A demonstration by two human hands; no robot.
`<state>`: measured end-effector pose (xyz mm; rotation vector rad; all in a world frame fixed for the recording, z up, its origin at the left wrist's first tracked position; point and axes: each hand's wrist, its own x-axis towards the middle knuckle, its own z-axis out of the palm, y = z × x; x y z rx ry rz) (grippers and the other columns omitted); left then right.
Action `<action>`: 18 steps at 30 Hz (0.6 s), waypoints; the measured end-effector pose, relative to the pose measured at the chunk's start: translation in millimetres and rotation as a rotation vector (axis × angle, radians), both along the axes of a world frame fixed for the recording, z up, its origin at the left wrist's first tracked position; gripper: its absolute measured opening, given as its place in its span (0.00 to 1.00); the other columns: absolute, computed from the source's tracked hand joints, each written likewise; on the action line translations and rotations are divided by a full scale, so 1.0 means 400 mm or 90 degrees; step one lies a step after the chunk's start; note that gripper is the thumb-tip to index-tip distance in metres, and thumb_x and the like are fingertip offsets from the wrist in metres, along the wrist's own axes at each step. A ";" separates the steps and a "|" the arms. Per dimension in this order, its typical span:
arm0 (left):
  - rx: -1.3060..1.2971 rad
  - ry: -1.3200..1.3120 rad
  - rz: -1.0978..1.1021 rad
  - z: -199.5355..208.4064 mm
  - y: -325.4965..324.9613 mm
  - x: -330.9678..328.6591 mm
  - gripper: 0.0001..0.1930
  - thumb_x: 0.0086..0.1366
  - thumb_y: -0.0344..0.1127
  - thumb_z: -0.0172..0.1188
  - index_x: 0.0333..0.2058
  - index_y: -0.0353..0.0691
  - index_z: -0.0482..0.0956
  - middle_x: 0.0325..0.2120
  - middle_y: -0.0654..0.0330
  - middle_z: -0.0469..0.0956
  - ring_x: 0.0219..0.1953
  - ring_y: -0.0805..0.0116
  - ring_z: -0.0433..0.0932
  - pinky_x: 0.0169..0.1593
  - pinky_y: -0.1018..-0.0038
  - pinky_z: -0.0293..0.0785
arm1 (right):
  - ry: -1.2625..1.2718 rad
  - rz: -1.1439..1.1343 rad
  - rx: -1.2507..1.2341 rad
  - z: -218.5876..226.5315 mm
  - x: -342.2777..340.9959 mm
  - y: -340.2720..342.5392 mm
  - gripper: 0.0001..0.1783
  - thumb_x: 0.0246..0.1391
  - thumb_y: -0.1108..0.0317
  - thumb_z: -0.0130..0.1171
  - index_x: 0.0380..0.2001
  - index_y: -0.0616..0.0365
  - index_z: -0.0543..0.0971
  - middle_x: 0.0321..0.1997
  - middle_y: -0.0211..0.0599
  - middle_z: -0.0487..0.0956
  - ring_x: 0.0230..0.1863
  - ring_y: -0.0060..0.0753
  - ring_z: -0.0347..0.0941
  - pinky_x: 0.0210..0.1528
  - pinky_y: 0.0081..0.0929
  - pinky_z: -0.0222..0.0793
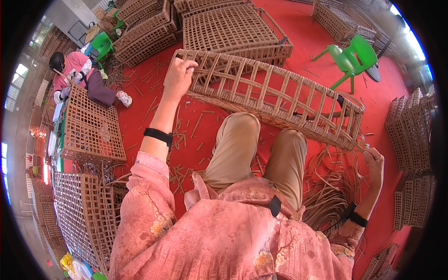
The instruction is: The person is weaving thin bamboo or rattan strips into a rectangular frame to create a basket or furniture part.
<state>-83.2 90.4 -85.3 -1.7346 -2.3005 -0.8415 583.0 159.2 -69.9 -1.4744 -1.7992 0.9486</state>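
Observation:
A long woven rattan basket (266, 88) rests tilted across my knees, its open lattice side facing up. At its left end my left hand (178, 77) is closed, the fingers curled in by the corner; what they hold, if anything, is hidden. Just off the basket's lower right corner, my right hand (374, 163) pinches the end of a thin rattan strand that runs to that corner. Beside my right leg lies a heap of long loose rattan strands (329, 198) on the red floor covering.
Stacked rattan baskets (228, 28) stand ahead, and more (408, 133) at the right. A green chair (352, 58) stands at the far right. Short cut scraps (184, 175) litter the red floor (149, 100). On the left a co-worker (81, 77) sits by another basket (91, 126).

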 end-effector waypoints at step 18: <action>-0.218 -0.497 -0.160 0.105 0.015 -0.170 0.19 0.57 0.25 0.61 0.49 0.39 0.79 0.36 0.64 0.80 0.29 0.81 0.73 0.29 0.82 0.70 | 0.004 -0.058 -0.002 0.006 -0.108 -0.027 0.10 0.58 0.70 0.56 0.23 0.59 0.73 0.22 0.21 0.61 0.27 0.16 0.55 0.30 0.23 0.53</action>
